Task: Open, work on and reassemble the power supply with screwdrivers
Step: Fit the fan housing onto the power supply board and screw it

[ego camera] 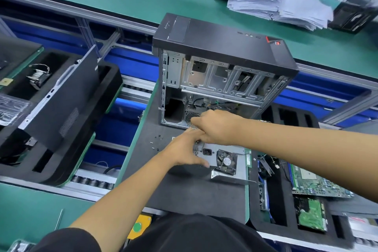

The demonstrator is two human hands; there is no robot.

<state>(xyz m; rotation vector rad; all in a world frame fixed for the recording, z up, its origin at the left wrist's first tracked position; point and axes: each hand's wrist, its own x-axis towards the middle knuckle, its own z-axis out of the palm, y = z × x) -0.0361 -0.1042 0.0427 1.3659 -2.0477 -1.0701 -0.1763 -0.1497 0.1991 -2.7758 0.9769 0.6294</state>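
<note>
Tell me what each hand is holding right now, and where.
Left hand grips the power supply at its left end, by the socket. Right hand is fisted at its top edge; contents cannot be told.

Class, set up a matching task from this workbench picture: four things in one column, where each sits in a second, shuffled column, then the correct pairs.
Things
1. power supply
2. computer case
3. paper stack
4. circuit board

Places
A. far right of the green bench
B. under both hands
C. in the black foam tray, right
D. standing open, behind the hands

Pairs: 1-B, 2-D, 3-A, 4-C
</note>
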